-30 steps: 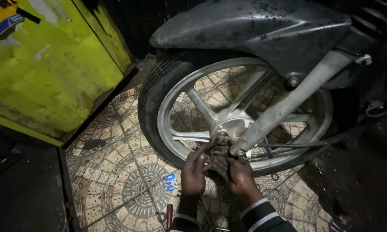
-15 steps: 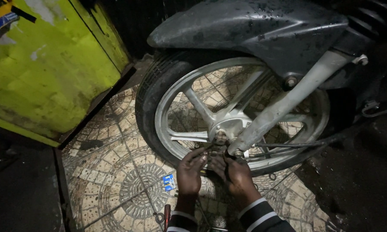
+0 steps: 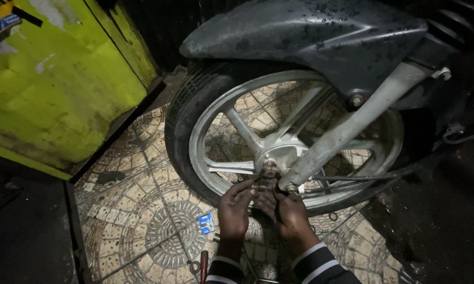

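Axle nut (image 3: 269, 171) at the hub of the front wheel (image 3: 279, 152), just beside the fork leg (image 3: 347, 131): small, hard metal, probably greasy, best pinched by its flats. Left hand (image 3: 233, 208) and right hand (image 3: 285, 210) both narrowed, fingertips closed round it; wheel itself heavy, stiff, standing on the tiled floor (image 3: 137, 221).

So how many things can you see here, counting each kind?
Hands: 2, left hand and right hand, both at the wheel's middle
Wheel: 1
Mudguard: 1
Fork leg: 1
Blue packet: 1
Red-handled tool: 1
Total: 7
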